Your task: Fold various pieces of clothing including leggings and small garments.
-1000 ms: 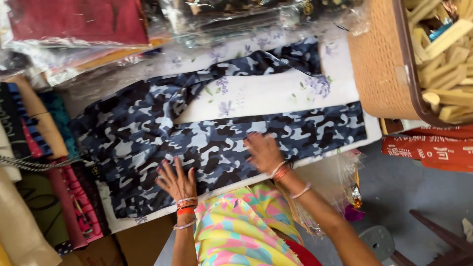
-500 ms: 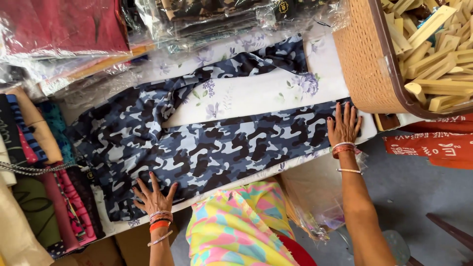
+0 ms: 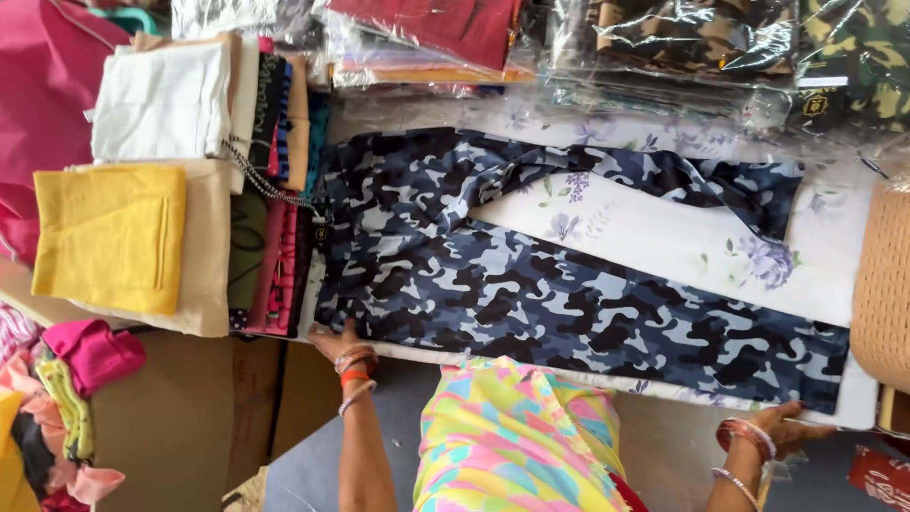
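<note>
Folded yellow cloth (image 3: 109, 237), wicker basket (image 3: 882, 284)

Camo trousers (image 3: 531, 284): blue, grey and black pattern, spread flat on floral-covered surface (image 3: 664, 242). Waist end at left, legs running right, splayed apart in V. Near leg lies along surface front edge; far leg angles toward back, hem folded.

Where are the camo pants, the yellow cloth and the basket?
camo pants (image 3: 569, 303): head view, on the near leg.
yellow cloth (image 3: 109, 237): head view, middle of the folded piece.
basket (image 3: 883, 284): head view, on its woven side wall.
</note>
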